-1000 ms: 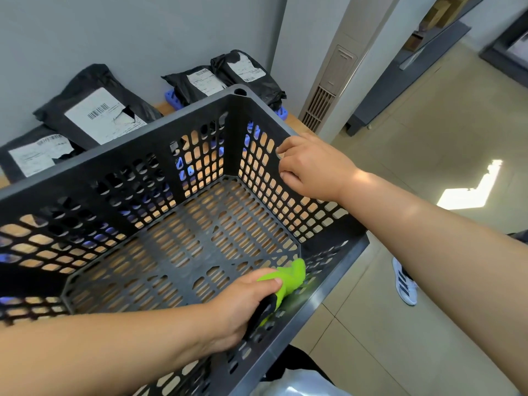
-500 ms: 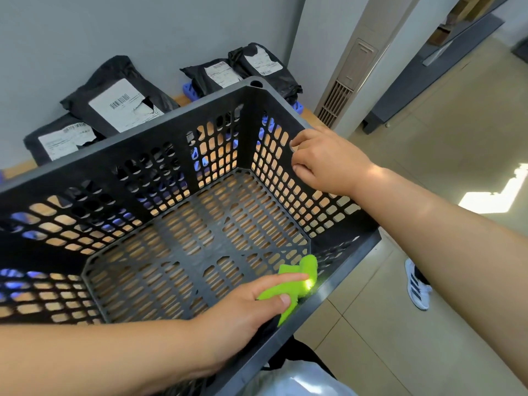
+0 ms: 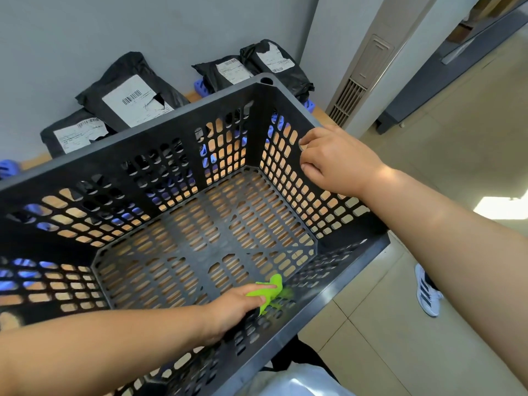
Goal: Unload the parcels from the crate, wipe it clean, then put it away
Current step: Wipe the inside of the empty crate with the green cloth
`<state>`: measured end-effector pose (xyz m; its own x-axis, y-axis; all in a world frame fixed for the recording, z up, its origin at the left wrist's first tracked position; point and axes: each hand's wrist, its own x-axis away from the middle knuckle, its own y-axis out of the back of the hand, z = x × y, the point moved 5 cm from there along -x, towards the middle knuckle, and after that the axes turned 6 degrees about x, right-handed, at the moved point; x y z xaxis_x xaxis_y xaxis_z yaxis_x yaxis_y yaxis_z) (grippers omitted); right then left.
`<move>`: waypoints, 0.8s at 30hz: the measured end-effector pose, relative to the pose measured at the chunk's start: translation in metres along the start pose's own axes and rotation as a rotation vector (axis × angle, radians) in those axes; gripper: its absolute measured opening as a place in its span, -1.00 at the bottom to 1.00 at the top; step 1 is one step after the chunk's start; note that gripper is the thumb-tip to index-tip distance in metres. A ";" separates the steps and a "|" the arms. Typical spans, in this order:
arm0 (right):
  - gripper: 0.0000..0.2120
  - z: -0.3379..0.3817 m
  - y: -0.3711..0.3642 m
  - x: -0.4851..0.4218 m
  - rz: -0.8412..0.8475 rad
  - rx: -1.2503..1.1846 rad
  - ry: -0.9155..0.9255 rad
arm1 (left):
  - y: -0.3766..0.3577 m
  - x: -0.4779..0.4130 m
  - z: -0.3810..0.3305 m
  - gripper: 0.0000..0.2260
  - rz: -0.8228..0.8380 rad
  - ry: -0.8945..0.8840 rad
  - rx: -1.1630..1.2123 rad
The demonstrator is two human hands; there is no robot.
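Left grip (image 3: pixel 234 307) clamps green cloth (image 3: pixel 270 291) inside crate (image 3: pixel 160 130); right grip (image 3: pixel 334 160) clamps its rim.

The left hand (image 3: pixel 228 310) has slid the green cloth (image 3: pixel 270 292) leftward along the near wall of the crate (image 3: pixel 143 155), away from its near right corner. Its forefinger now lies stretched over the cloth.

A black perforated crate (image 3: pixel 143 144) sits tilted on the wooden bench (image 3: pixel 318 111). The left grip (image 3: pixel 231 310) holds a green cloth (image 3: pixel 270 292) against the inside of the crate's near wall, by the corner. The right grip (image 3: pixel 337 161) curls over the rim of the right wall. Behind the crate, 4 black parcels (image 3: pixel 128 92) with white labels lean against the grey wall. A white shoe (image 3: pixel 427 292) stands on the tiled floor (image 3: pixel 428 167).
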<state>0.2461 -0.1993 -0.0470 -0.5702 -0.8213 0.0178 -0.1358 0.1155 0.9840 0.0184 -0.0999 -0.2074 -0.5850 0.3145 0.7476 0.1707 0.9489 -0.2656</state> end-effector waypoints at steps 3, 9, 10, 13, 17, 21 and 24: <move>-0.70 -0.001 0.000 0.000 0.007 0.002 -0.002 | 0.003 0.004 0.003 -0.79 -0.055 0.014 0.047; -0.70 0.000 0.001 0.000 0.008 0.000 -0.003 | 0.003 0.038 -0.012 -0.78 -0.044 -0.018 0.088; -0.70 0.000 0.001 0.000 0.008 -0.002 -0.004 | 0.001 0.046 -0.016 -0.78 -0.037 -0.034 0.095; -0.69 0.001 0.003 0.001 0.011 0.001 -0.003 | -0.003 0.069 -0.028 -0.78 0.001 -0.096 0.090; -0.69 0.002 0.003 0.001 0.024 0.006 -0.001 | -0.010 0.095 -0.043 -0.84 0.043 -0.190 0.106; -0.69 0.002 0.004 0.001 0.039 0.018 -0.006 | -0.012 0.111 -0.048 -0.75 0.080 -0.244 0.129; -0.69 0.003 0.004 0.002 0.042 0.018 -0.010 | -0.011 0.114 -0.047 -0.72 0.114 -0.280 0.061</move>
<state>0.2419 -0.1985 -0.0435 -0.5835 -0.8101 0.0571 -0.1260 0.1598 0.9791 -0.0128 -0.0730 -0.0906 -0.7616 0.3914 0.5165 0.2050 0.9016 -0.3809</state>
